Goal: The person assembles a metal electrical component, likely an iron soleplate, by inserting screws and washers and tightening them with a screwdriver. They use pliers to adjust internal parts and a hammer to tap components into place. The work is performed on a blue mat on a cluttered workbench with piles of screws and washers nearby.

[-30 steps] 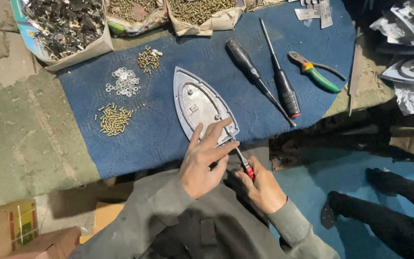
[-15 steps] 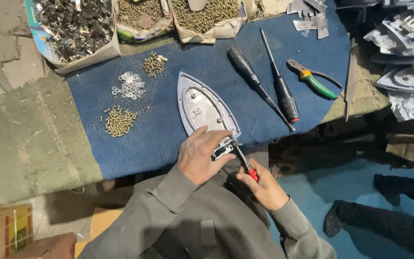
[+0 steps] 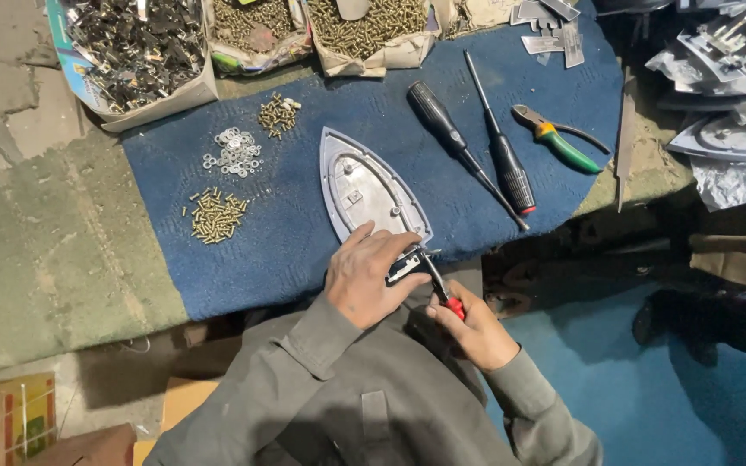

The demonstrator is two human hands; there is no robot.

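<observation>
While our left hand point(image 3: 371, 274) pins the soleplate point(image 3: 364, 192), our right hand point(image 3: 475, 326) grips the screwdriver point(image 3: 439, 285), probably driving a screw; steady pressure next.

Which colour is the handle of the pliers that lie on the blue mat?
The pliers have a green and orange handle, seen in the head view.

Surface: blue mat point(image 3: 304, 250) over a worn bench point(image 3: 45, 250).
On mat: metal iron soleplate point(image 3: 364, 185), two screwdrivers point(image 3: 451, 138), pliers point(image 3: 559, 142), washers point(image 3: 233, 151), brass screw piles point(image 3: 215, 216).
</observation>
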